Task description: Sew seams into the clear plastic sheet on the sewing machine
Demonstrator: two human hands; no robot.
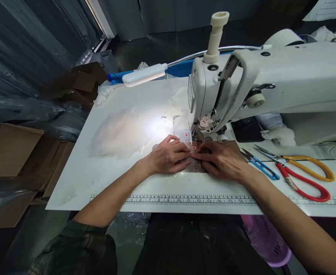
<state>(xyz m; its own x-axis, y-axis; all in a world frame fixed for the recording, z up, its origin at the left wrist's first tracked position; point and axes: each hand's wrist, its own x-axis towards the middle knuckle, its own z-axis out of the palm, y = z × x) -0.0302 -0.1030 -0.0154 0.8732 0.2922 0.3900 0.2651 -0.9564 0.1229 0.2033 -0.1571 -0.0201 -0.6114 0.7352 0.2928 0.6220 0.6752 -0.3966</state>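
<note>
My left hand (168, 154) and my right hand (221, 160) lie side by side on the white table (110, 168), fingertips meeting just in front of the needle of a white sewing machine (271, 80). Both press down on a small clear piece with red marks (187, 138) that runs under the presser foot. The fingers of each hand are bent and pinched onto that piece. A bright lamp spot lights the table beside my left hand.
Blue thread snips (261, 166) and large scissors with red and yellow handles (305, 175) lie to the right. A printed ruler (185, 199) runs along the front edge. A gooseneck lamp (145, 74) hangs at the back. Cardboard boxes (10, 149) stand left; a purple basket (267, 238) sits below.
</note>
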